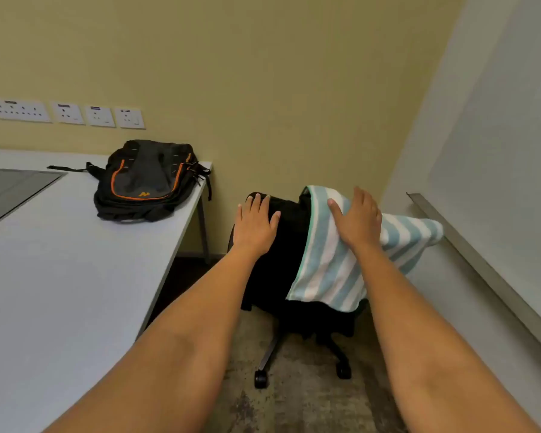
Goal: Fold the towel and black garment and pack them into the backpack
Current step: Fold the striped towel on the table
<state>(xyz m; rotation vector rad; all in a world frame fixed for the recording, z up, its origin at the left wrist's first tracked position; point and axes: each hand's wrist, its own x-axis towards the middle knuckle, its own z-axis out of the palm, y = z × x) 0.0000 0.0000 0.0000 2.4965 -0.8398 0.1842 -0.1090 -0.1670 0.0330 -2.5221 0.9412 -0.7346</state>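
Head, flat hands point(255, 225) point(358, 221) on towel point(325, 270), seemingly garment point(281, 260)

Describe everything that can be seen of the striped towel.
The towel has wide light-blue and white stripes and a thin green edge; it looks like soft terry cloth. It is unfolded and draped over the top of the black wheeled chair, one end hanging toward the camera, the other sticking out to the right. The right hand rests flat on its upper part.

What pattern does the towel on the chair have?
Light blue and white stripes with a green edge on the towel, seen in the head view.
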